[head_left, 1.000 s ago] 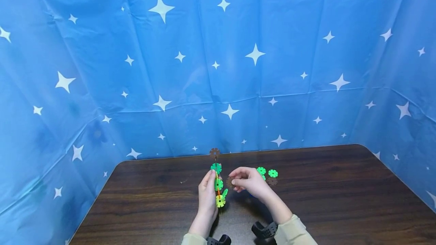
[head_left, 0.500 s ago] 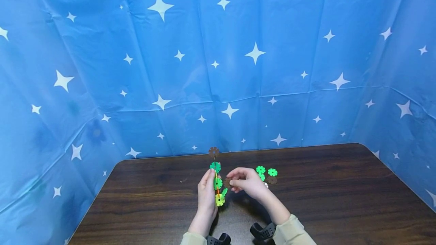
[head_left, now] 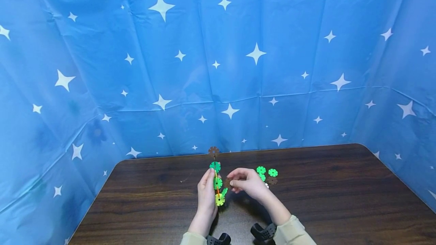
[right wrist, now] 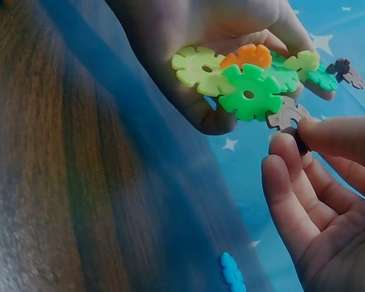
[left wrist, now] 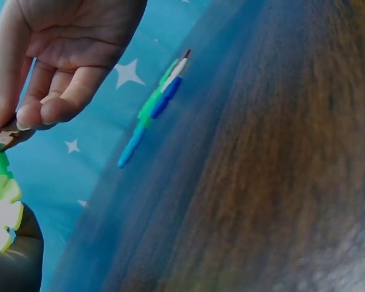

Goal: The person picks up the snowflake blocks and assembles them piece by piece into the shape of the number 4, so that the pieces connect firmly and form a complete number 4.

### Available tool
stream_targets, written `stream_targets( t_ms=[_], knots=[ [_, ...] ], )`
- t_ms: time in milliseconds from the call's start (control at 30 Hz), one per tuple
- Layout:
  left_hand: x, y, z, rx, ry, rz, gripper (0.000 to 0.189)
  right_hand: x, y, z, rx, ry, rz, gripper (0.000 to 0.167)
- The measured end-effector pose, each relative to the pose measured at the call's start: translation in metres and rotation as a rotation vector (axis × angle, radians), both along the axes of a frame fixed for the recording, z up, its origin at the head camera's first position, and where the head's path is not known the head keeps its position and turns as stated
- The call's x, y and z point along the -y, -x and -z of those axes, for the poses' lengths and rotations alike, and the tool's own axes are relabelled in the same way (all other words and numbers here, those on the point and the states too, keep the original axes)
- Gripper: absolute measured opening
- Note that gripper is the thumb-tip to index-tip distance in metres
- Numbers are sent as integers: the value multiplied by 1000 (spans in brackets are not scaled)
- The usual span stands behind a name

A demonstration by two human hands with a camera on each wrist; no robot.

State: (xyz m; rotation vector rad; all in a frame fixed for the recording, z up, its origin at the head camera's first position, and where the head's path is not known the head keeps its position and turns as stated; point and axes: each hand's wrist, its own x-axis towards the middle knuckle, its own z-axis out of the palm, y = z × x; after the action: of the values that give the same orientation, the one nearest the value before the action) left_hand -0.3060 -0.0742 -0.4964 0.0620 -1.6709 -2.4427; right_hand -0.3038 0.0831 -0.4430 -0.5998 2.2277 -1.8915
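Note:
My left hand (head_left: 206, 194) holds a chain of notched interlocking discs above the table, thumb along its side. From the near end, the chain has a yellow disc (head_left: 220, 200), green discs (head_left: 218, 183) with orange between, and a brown disc (head_left: 213, 151) at the far tip. A green disc (right wrist: 249, 92) juts out sideways in the right wrist view. My right hand (head_left: 248, 182) pinches brown notched plastic (right wrist: 295, 139) between thumb and fingertips. A brown disc (right wrist: 284, 113) meets that green disc's edge; whether the brown parts are one disc or two, I cannot tell.
Loose discs lie on the dark wood table (head_left: 146, 196) beyond my right hand: several green discs (head_left: 260, 170), a brown disc (head_left: 272, 180) and a partly hidden white disc (head_left: 267, 185). Blue discs (left wrist: 166, 97) show in the wrist views. A blue starry curtain (head_left: 190, 67) stands behind the table.
Both hands have shifted very slightly and keep their holds. A white disc beside my right wrist has come into sight since the earliest frame.

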Motion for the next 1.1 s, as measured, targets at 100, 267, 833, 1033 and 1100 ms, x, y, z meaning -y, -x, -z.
stream_targets(
  t_ms=[100, 267, 833, 1033, 1100],
  knots=[
    [0, 0, 0, -6, 7, -5, 40, 1, 0, 2, 5, -6, -5, 16],
    [0, 0, 1, -8, -10, -14, 41, 2, 7, 17, 13, 5, 1, 14],
    [2, -1, 2, -44, -30, -25, 37, 9, 17, 40, 76, 139, -12, 14],
    [1, -1, 1, -56, 1, -34, 37, 6, 17, 37, 50, 98, -31, 15],
    [0, -1, 0, -64, 16, -38, 34, 4, 18, 36, 51, 80, -27, 16]
  ],
)
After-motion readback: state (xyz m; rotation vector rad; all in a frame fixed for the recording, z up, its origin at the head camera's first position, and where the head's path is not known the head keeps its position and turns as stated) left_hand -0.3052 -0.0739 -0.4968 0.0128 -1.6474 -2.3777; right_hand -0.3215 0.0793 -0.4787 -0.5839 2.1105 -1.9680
